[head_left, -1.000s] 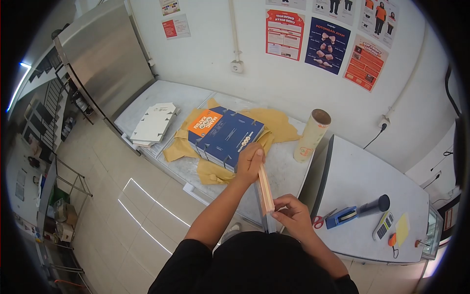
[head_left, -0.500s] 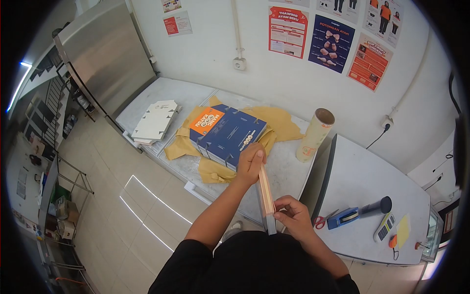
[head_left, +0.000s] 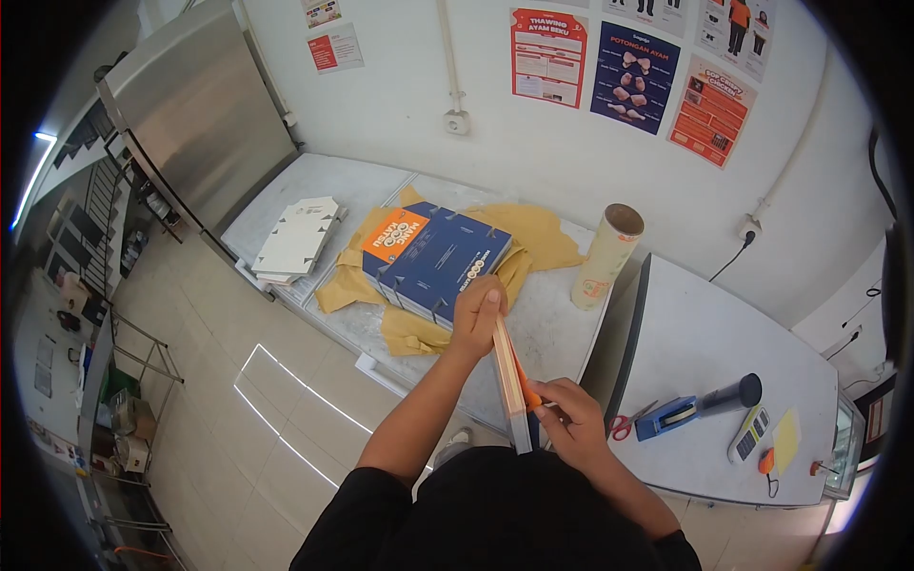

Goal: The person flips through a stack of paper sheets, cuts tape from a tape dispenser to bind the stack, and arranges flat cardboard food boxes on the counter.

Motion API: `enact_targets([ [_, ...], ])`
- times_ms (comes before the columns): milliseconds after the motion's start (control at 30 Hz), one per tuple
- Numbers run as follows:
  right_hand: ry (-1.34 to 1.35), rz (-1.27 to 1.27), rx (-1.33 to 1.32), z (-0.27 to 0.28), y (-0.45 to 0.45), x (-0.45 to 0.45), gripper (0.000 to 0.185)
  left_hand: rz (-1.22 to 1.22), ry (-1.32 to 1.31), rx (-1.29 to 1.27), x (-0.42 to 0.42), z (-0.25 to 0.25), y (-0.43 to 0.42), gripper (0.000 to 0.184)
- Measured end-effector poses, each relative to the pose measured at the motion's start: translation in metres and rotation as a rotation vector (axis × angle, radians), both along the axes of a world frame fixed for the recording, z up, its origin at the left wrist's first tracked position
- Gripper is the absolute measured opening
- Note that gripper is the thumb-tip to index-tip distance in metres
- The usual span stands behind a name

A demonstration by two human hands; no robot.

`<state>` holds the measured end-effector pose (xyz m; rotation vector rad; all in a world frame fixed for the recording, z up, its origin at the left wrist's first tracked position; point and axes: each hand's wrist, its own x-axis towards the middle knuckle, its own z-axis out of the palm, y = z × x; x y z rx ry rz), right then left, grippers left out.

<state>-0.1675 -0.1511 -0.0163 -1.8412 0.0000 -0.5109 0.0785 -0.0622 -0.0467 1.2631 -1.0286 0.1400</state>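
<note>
My left hand [head_left: 479, 319] is closed round the far end of a bundle of flat cardboard box blanks [head_left: 507, 381], held edge-on in front of my body. At the near end, my right hand [head_left: 571, 423] pinches the outermost blank, whose orange printed face [head_left: 523, 378] is parted slightly from the rest. Just beyond my left hand lies a thick stack of blue and orange box blanks [head_left: 433, 259], printed MANG KATSU. Crumpled brown wrapping paper [head_left: 547, 238] is spread beneath it.
A pile of white blanks [head_left: 297, 238] lies left on the metal-topped table [head_left: 367, 176]. A cling-film roll [head_left: 606, 257] stands at its right end. The right-hand counter [head_left: 666, 324] bears scissors [head_left: 621, 426], a blue tape dispenser [head_left: 666, 419], a dark cylinder [head_left: 731, 395] and a calculator [head_left: 748, 435].
My right hand has pulled the outer blank a little away from the bundle, so its orange face now shows. My left hand keeps its grip. The view has shifted slightly.
</note>
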Motion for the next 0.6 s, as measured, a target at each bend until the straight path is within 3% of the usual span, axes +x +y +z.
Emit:
enact_targets([
  [333, 0.018, 0.006, 0.182, -0.027, 0.001, 0.0, 0.041, 0.019, -0.002, -0.005, -0.003, 0.004, -0.002, 0.044],
  [433, -0.128, 0.01, -0.052, -0.005, -0.001, 0.003, 0.045, 0.014, -0.002, 0.002, -0.004, 0.005, -0.004, 0.044],
  [600, -0.153, 0.046, -0.092, -0.009, -0.006, 0.009, 0.044, 0.013, -0.004, 0.007, -0.004, 0.004, -0.007, 0.044],
])
